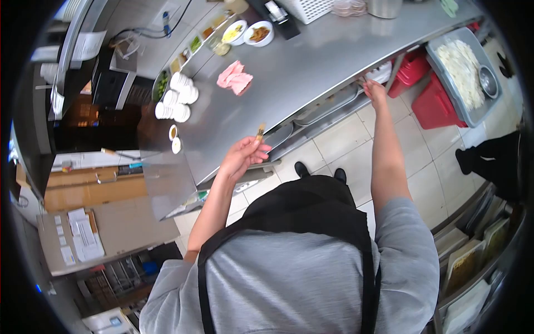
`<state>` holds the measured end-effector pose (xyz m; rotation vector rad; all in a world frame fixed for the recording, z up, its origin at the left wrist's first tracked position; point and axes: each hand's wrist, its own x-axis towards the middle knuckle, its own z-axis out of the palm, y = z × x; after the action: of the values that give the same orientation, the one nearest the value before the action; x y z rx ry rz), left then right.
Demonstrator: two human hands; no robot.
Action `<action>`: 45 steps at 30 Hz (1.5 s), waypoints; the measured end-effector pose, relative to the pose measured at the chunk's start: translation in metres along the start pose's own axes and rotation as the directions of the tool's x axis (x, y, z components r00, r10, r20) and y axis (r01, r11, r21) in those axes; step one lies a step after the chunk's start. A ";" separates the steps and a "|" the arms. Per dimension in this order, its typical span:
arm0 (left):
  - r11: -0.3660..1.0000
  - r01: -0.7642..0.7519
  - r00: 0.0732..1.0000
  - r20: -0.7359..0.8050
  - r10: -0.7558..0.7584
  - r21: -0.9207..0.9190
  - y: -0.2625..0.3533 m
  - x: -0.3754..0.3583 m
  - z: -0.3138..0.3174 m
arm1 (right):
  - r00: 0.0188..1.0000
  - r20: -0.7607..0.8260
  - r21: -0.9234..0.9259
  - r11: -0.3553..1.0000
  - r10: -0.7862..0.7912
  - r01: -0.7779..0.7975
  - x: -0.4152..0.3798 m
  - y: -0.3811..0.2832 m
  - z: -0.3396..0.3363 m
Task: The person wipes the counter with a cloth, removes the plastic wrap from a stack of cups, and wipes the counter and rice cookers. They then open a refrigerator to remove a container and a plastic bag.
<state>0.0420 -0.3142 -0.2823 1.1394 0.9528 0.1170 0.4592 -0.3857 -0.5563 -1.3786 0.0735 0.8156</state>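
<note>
My left hand [243, 155] is above the front edge of the steel counter [300, 72]. Pinched between its thumb and fingers is a small tan strip with dark marks [260, 132], whose kind I cannot make out. My right hand [375, 91] reaches to the space under the counter's front edge, beside a white item [380, 72] on the lower shelf. Its fingers are bent together; what they hold, if anything, is hidden. A crumpled pink cloth [235, 78] lies on the counter beyond my left hand.
Stacked white cups [180, 96], two small sauce cups [176, 146] and food bowls [259, 34] stand on the counter. Red bins [436, 103] and a grey tub [475, 119] of white shreds with a metal bowl [488, 82] are at right. Another person's dark-clothed leg [492, 158] is nearby.
</note>
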 end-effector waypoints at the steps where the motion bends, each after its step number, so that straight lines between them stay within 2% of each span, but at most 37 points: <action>1: 1.000 -0.003 1.000 -0.021 0.003 -0.013 0.002 0.000 0.000 | 1.000 -0.026 -0.057 0.998 -0.013 0.011 0.006 0.016 -0.005; 3: 0.994 -0.016 0.999 0.040 0.021 -0.109 0.004 0.000 0.000 | 0.999 0.043 -0.132 0.991 0.026 -0.020 0.004 0.046 -0.012; 6: 0.983 -0.014 0.998 0.051 0.023 -0.183 0.008 0.001 0.003 | 0.972 0.209 -0.357 0.934 0.103 -0.022 -0.060 0.045 0.006; 8: 0.983 -0.004 0.997 0.069 0.016 -0.182 0.005 0.004 0.003 | 0.911 0.386 -0.371 0.929 0.144 0.010 -0.101 0.052 0.033; 9: 0.982 -0.002 0.997 0.071 0.016 -0.187 0.002 0.005 0.002 | 0.830 0.545 -0.316 0.946 0.120 0.070 -0.129 0.049 0.047; 11: 0.997 0.030 0.996 0.080 -0.036 0.078 -0.005 0.010 0.001 | 0.682 0.708 -0.262 0.965 0.182 0.014 -0.194 0.024 0.075; 12: 0.996 0.033 0.995 0.091 -0.041 0.080 -0.012 0.013 0.000 | 0.637 0.758 -0.217 0.975 0.141 0.043 -0.219 0.019 0.084; 14: 0.918 0.053 0.995 0.051 -0.080 0.392 -0.028 0.018 0.000 | 0.540 0.841 -0.107 0.990 0.040 0.093 -0.260 0.005 0.096; 16: 0.895 0.068 0.993 0.061 -0.106 0.441 -0.041 0.020 0.001 | 0.480 0.877 -0.072 0.993 0.021 0.089 -0.265 0.031 0.103; 21: 0.851 0.084 0.989 0.062 -0.136 0.518 -0.058 0.017 0.005 | 0.525 0.851 -0.138 0.965 0.000 0.224 -0.263 0.048 0.095; 23: 0.866 0.077 0.989 0.074 -0.130 0.495 -0.072 0.020 -0.001 | 0.497 0.866 -0.150 0.919 -0.057 0.366 -0.258 0.050 0.090; 24: 0.882 0.086 0.993 0.034 -0.115 0.464 -0.077 0.020 -0.003 | 0.503 0.862 -0.150 0.918 -0.060 0.367 -0.250 0.054 0.088; 26: 0.896 0.091 0.995 -0.001 -0.101 0.436 -0.090 0.021 -0.015 | 0.617 0.772 -0.240 0.827 -0.154 0.508 -0.226 0.062 0.081; 27: 0.886 0.121 0.992 -0.038 -0.116 0.447 -0.100 0.023 -0.029 | 0.621 0.768 -0.240 0.827 -0.158 0.509 -0.213 0.062 0.076; 29: 0.874 0.146 0.989 -0.072 -0.128 0.462 -0.117 0.022 -0.051 | 0.791 0.596 -0.414 0.792 -0.136 0.448 -0.185 0.058 0.061; 31: 0.869 0.195 0.976 -0.181 -0.124 0.456 -0.135 0.013 -0.071 | 0.835 0.517 -0.506 0.720 -0.186 0.475 -0.152 0.059 0.050; 32: 0.868 0.192 0.976 -0.180 -0.121 0.458 -0.146 0.009 -0.085 | 0.835 0.516 -0.505 0.720 -0.190 0.476 -0.136 0.058 0.047; 34: 0.813 0.325 0.938 -0.275 -0.212 0.484 -0.172 0.003 -0.115 | 0.895 0.380 -0.725 0.525 -0.233 0.445 -0.112 0.053 0.044; 35: 0.787 0.377 0.917 -0.319 -0.241 0.488 -0.188 0.001 -0.132 | 0.895 0.379 -0.724 0.527 -0.237 0.446 -0.107 0.046 0.045; 37: 0.760 0.427 0.892 -0.365 -0.265 0.490 -0.210 -0.011 -0.156 | 0.888 0.364 -0.798 0.399 -0.280 0.452 -0.103 0.026 0.046; 39: 0.462 0.464 0.886 -0.401 -0.234 0.756 -0.222 -0.027 -0.167 | 0.893 0.386 -0.813 0.373 -0.230 0.447 -0.094 0.018 0.052; 40: 0.461 0.464 0.886 -0.402 -0.232 0.756 -0.224 -0.035 -0.167 | 0.903 0.381 -0.818 0.382 -0.200 0.430 -0.090 0.019 0.056; 42: 0.330 0.440 0.898 -0.406 -0.169 0.835 -0.224 -0.046 -0.164 | 0.910 0.376 -0.822 0.391 -0.173 0.414 -0.086 0.022 0.065; 45: 0.361 0.444 0.896 -0.410 -0.171 0.820 -0.218 -0.050 -0.157 | 0.913 0.393 -0.847 0.343 -0.113 0.407 -0.086 0.025 0.073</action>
<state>-0.1783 -0.3275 -0.4433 1.9485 1.5407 -0.6978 0.3530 -0.3620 -0.5176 -2.2418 -0.9808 0.7607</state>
